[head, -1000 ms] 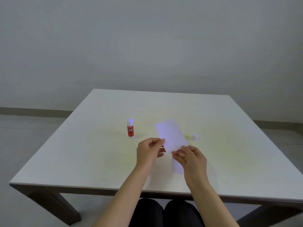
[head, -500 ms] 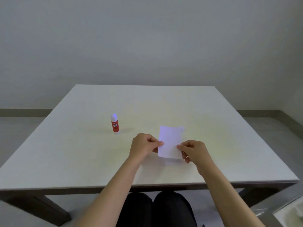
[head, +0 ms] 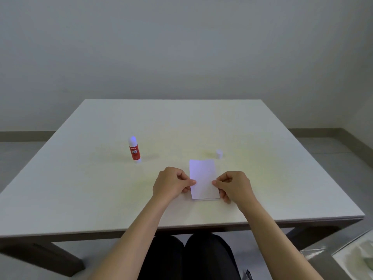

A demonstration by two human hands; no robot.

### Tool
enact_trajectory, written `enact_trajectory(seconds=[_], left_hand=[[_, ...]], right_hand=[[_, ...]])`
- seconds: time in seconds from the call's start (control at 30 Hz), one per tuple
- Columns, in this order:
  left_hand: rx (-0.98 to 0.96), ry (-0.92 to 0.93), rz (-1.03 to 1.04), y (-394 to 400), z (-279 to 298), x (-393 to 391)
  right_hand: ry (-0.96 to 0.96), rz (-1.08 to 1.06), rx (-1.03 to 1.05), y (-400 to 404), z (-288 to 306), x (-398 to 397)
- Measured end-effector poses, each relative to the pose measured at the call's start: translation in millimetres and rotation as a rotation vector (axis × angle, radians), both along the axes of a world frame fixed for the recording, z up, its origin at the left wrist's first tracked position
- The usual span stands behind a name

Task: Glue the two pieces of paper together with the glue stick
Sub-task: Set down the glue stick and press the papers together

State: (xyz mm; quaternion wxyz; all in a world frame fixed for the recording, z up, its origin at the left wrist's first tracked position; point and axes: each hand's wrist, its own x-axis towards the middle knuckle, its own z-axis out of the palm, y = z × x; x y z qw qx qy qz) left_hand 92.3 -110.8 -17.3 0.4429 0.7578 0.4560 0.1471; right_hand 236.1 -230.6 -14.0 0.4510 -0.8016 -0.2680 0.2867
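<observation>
A white paper piece (head: 202,176) lies nearly flat near the table's front, over a second piece whose edge (head: 205,199) peeks out beneath its near end. My left hand (head: 170,183) pinches the top paper's left edge and my right hand (head: 234,185) pinches its right edge. The red glue stick (head: 134,150) stands upright and uncapped to the left, well apart from both hands. Its white cap (head: 219,154) sits just beyond the paper's far right corner.
The white table (head: 80,188) has its front edge close to my lap. A glass-topped surface (head: 355,255) shows at the lower right, off the table. A grey wall stands behind the table.
The top paper has come down from a tilted, lifted pose and turned straight, now lying over the lower piece. Both hands moved to its side edges.
</observation>
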Motion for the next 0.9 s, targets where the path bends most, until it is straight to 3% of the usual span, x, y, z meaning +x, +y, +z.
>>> enact_trajectory(seconds=[0.57,0.9], left_hand=[[-0.012,0.038,-0.019,1.4,2.0,1.6],[0.134,0.132,-0.042,-1.6,-0.8,7.0]], right_hand=[[-0.021,0.023,-0.036,-0.8,2.2,-0.6],[-0.175,0.073,-0.104,3.5,1.0,-5.5]])
